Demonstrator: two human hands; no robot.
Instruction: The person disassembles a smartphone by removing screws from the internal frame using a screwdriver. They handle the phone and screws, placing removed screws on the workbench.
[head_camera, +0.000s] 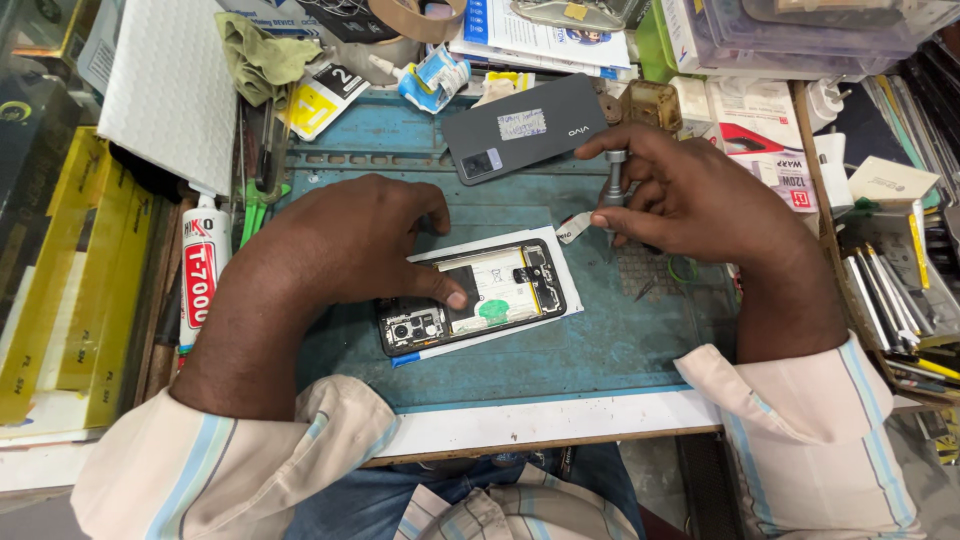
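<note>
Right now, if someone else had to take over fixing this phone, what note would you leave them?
Left hand: thumb pressing on the opened phone, which lies on the blue mat.
Right hand: holding a small screwdriver upright, tip off the phone.
Done: grey back cover is off, lying further back on the mat.
Left: the phone's insides lie exposed; the cover is not back on.

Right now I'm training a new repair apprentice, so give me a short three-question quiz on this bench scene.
1. True or false: the opened phone lies on the blue mat.
2. Which hand holds the small screwdriver? A) left hand B) right hand
3. Fill in: the grey back cover lies ____ the opened phone, toward the back of the bench.

Key: 1 true; 2 B; 3 beyond (apart from it, not touching).
</note>
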